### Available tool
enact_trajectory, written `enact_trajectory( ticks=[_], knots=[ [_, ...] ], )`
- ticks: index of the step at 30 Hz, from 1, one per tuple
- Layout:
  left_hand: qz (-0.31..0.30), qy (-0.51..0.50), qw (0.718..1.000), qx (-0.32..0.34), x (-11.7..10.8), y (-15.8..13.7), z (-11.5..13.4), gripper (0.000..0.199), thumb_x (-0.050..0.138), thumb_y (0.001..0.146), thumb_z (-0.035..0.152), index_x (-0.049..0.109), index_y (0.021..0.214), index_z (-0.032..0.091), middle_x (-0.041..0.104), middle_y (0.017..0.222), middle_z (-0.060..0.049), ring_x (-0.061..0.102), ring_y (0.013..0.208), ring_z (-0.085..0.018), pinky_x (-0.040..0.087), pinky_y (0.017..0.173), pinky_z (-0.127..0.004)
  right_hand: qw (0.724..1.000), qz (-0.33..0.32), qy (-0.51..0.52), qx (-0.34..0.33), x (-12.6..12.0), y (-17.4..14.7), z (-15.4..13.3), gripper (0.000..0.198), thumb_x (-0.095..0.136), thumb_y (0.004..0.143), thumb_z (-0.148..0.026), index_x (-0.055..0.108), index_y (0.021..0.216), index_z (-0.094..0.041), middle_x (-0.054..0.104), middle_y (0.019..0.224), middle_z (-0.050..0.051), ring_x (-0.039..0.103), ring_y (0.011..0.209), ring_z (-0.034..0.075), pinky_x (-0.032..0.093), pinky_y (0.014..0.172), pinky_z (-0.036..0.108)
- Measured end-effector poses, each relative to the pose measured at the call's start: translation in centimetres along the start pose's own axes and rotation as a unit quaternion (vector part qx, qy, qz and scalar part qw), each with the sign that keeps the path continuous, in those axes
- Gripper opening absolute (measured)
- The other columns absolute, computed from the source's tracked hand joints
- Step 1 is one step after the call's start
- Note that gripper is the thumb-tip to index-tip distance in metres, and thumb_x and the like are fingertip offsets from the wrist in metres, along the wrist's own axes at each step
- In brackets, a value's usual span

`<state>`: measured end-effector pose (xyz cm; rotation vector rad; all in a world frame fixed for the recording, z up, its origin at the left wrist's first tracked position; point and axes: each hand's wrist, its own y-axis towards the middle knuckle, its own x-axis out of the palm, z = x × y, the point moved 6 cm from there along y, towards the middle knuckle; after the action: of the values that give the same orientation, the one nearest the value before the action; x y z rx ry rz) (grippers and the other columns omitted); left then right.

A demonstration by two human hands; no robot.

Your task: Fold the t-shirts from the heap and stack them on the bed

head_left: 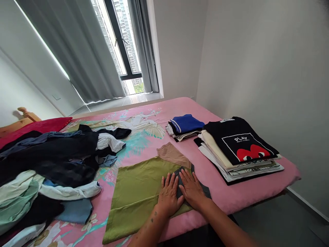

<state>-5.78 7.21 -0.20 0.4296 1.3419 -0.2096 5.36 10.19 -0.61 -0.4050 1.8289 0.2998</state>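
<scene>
Both palms flat on an olive shirt at the bed's near edge

Through the head camera I look down on a bed point(177, 106) covered in a pink sheet printed with pale birds, blossoms and turquoise plumes. Beyond it, gray curtains point(77, 51) hang on either side of a dark-framed window point(128, 73) with tall buildings outside. A plain pale wall point(236, 68) rises on the right, and a knobbed wooden headboard point(25, 116) shows at the far left beside red fabric point(48, 124).

The shirt point(136, 185) lies spread near the bed's front edge, between a rumpled heap of clothes point(64, 147) and two folded stacks. Its cloth looks smooth and matte, with one long crease and panels of tan and dark gray. The small stack point(189, 122) has blue, white-trimmed cloth on top; the tall stack point(244, 140) is topped by a black T-shirt with a red heart print.

The shirt's long axis runs left to right, slanting slightly away from me: the straight edge faces left, the tan and gray end right.

My left hand point(169, 193) rests on the olive cloth, my right hand point(191, 188) on the gray panel. In both, the grip is fully open, fingers extended, pressing down and grasping nothing.
</scene>
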Motion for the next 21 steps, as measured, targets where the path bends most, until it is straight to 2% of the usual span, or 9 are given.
enact_trajectory(
  ticks=[4, 8, 11, 15, 18, 21],
  knots=[
    [-0.014, -0.022, 0.999, -0.018, 0.3, 0.0, -0.1, 0.066, 0.034, 0.086, 0.055, 0.023, 0.143, 0.022, 0.022, 0.151, -0.005, 0.013, 0.14, -0.028, 0.012, 0.113, -0.054, 1.0, -0.011, -0.019, 0.008, 1.2, 0.2, 0.4, 0.057, 0.025, 0.09, -0.039, 0.023, 0.143, -0.016, 0.014, 0.151, 0.004, 0.009, 0.14, 0.021, 0.005, 0.113, 0.047],
    [-0.031, -0.041, 0.998, -0.027, 0.0, -0.1, 0.0, 0.068, 0.034, 0.085, 0.057, 0.025, 0.142, 0.021, 0.022, 0.151, -0.006, 0.012, 0.14, -0.028, 0.01, 0.113, -0.055, 0.999, 0.008, -0.039, 0.008, 1.9, -0.1, 0.6, 0.058, 0.024, 0.09, -0.04, 0.023, 0.143, -0.017, 0.015, 0.151, 0.003, 0.009, 0.14, 0.021, 0.004, 0.113, 0.047],
    [-0.041, -0.061, 0.997, -0.027, -1.3, -0.7, 0.6, 0.073, 0.035, 0.083, 0.061, 0.024, 0.142, 0.02, 0.021, 0.151, -0.008, 0.011, 0.14, -0.027, 0.006, 0.113, -0.056, 0.998, 0.027, -0.049, 0.0, 2.4, -0.2, 0.6, 0.058, 0.025, 0.09, -0.041, 0.025, 0.143, -0.017, 0.019, 0.151, 0.003, 0.012, 0.139, 0.021, 0.005, 0.113, 0.047],
    [-0.034, -0.067, 0.997, -0.028, -3.2, -3.1, 1.0, 0.072, 0.032, 0.085, 0.06, 0.016, 0.144, 0.023, 0.012, 0.153, -0.006, 0.006, 0.141, -0.024, -0.001, 0.112, -0.057, 0.997, 0.045, -0.058, -0.001, 2.8, -0.3, 0.6, 0.059, 0.027, 0.089, -0.043, 0.03, 0.141, -0.016, 0.024, 0.149, 0.005, 0.016, 0.138, 0.023, 0.008, 0.113, 0.048],
    [-0.052, -0.05, 0.994, -0.085, -3.7, -6.5, -1.3, 0.071, 0.031, 0.085, 0.059, 0.011, 0.144, 0.027, 0.007, 0.154, -0.003, 0.004, 0.141, -0.023, -0.003, 0.112, -0.057, 0.996, 0.054, -0.067, 0.005, 3.0, -0.5, 0.7, 0.06, 0.028, 0.089, -0.044, 0.029, 0.141, -0.015, 0.025, 0.149, 0.005, 0.018, 0.138, 0.023, 0.008, 0.112, 0.049],
    [-0.09, -0.011, 0.978, -0.188, -4.0, -11.4, -6.5, 0.076, 0.034, 0.082, 0.063, 0.012, 0.144, 0.026, 0.007, 0.153, -0.006, 0.007, 0.141, -0.026, -0.004, 0.109, -0.06, 0.995, 0.057, -0.076, 0.004, 3.1, -0.7, 0.7, 0.06, 0.028, 0.089, -0.045, 0.029, 0.141, -0.017, 0.025, 0.149, 0.005, 0.018, 0.138, 0.024, 0.007, 0.112, 0.051]
  ],
)
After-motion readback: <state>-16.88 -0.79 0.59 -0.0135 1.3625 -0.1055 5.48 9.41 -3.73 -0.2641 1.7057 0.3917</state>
